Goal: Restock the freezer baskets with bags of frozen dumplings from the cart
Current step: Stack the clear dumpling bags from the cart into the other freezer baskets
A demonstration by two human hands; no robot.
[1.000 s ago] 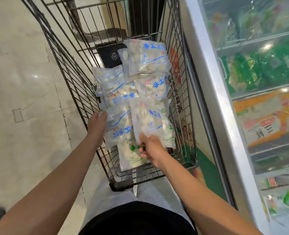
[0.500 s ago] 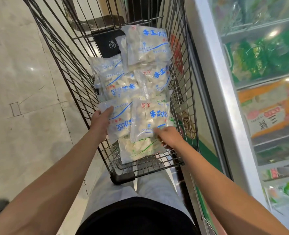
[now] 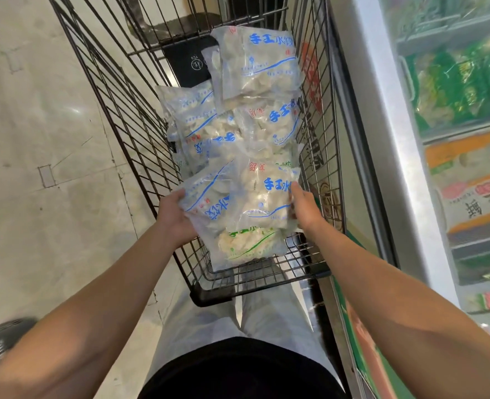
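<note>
A black wire cart (image 3: pixel 140 156) in front of me holds several clear bags of frozen dumplings with blue print. My left hand (image 3: pixel 174 217) grips the left edge of a blue-print bag (image 3: pixel 209 203) near the cart's near end. My right hand (image 3: pixel 302 207) holds the right edge of the neighbouring blue-print bag (image 3: pixel 263 197). Under these two lies a green-print bag (image 3: pixel 246 243). More bags (image 3: pixel 255 61) are stacked toward the far end. The freezer (image 3: pixel 468 139) stands at the right behind glass.
The freezer's metal frame (image 3: pixel 387 116) runs close along the cart's right side. Green and orange packs (image 3: pixel 468 180) fill its shelves. Pale tiled floor (image 3: pixel 36 168) lies to the left. My grey trousers and dark shirt are below.
My right hand has shifted from the near edge of the front bag to its right side. My left hand stays on the left bag, and both bags sit slightly higher and closer.
</note>
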